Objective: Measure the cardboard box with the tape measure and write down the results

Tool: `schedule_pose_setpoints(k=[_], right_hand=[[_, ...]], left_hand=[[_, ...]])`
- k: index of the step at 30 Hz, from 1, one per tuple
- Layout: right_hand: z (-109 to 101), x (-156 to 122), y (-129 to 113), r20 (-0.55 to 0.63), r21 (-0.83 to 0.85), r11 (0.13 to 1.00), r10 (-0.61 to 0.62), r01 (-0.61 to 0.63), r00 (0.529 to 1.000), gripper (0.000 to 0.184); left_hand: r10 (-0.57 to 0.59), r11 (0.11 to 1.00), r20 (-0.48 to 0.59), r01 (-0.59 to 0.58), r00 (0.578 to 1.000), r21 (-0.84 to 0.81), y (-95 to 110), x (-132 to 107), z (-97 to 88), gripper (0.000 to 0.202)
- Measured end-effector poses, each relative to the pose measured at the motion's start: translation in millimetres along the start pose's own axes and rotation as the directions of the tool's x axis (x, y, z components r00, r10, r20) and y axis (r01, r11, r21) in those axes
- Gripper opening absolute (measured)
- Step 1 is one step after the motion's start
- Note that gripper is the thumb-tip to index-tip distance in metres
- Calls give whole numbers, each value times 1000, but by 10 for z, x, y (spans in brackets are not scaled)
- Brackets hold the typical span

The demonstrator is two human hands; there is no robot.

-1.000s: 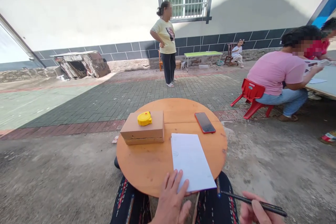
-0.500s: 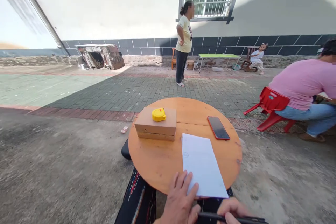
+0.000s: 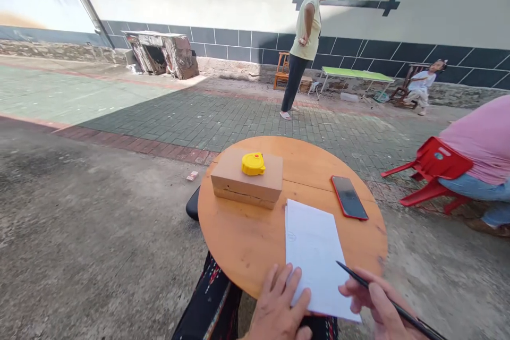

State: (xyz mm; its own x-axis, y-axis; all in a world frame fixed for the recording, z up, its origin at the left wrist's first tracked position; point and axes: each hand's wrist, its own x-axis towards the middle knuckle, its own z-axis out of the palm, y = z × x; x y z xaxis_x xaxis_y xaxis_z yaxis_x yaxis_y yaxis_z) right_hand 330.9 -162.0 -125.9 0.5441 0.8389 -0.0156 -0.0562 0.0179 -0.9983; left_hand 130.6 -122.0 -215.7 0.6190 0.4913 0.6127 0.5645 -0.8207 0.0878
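White paper sheets (image 3: 316, 247) lie on a round wooden table (image 3: 231, 239), their near edge reaching over the table's rim. My left hand (image 3: 281, 300) rests flat on the lower left of the paper, fingers spread. Between the fingers of my right hand (image 3: 378, 297) is a slim black pen (image 3: 360, 280), its tip pointing up and left above the paper's right edge. A faint round mark shows near the paper's left side. Farther back stands a brown cardboard box (image 3: 247, 194) with a yellow tape measure (image 3: 253, 164) on top.
A phone with a red case (image 3: 349, 197) lies right of the paper. Beyond the table a person (image 3: 306, 37) stands on the paving. At the right, someone in pink (image 3: 482, 133) sits on a red plastic chair (image 3: 442, 159). A child sits by a green table (image 3: 356, 74).
My right hand has risen from below the paper to its right side, the pen now tilted with its tip up. The view has tipped down and turned left; my left hand stays on the paper.
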Motion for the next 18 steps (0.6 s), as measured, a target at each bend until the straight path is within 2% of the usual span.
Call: schedule_pose_setpoints(k=[5,9,14,18], right_hand=[[188,397,-48,59,-160,978,-129,137,990,26],[445,699,-35,103,-262,945,-172,193,980,24],[668,1032,85,169,-328,929,-119,169,978,27],[748,1216,206,207,-297,942,-93,153,974,26]], left_hand=[[34,999,37,-34,999,-19,-48,-51,44,49],[-20,990,84,31,996,-135,-126,31,-80,41],[-184,934,247,248,951,-259,-240,530,-261,35],[-208,937,299,278,931,-213,-367,964,-111,29]])
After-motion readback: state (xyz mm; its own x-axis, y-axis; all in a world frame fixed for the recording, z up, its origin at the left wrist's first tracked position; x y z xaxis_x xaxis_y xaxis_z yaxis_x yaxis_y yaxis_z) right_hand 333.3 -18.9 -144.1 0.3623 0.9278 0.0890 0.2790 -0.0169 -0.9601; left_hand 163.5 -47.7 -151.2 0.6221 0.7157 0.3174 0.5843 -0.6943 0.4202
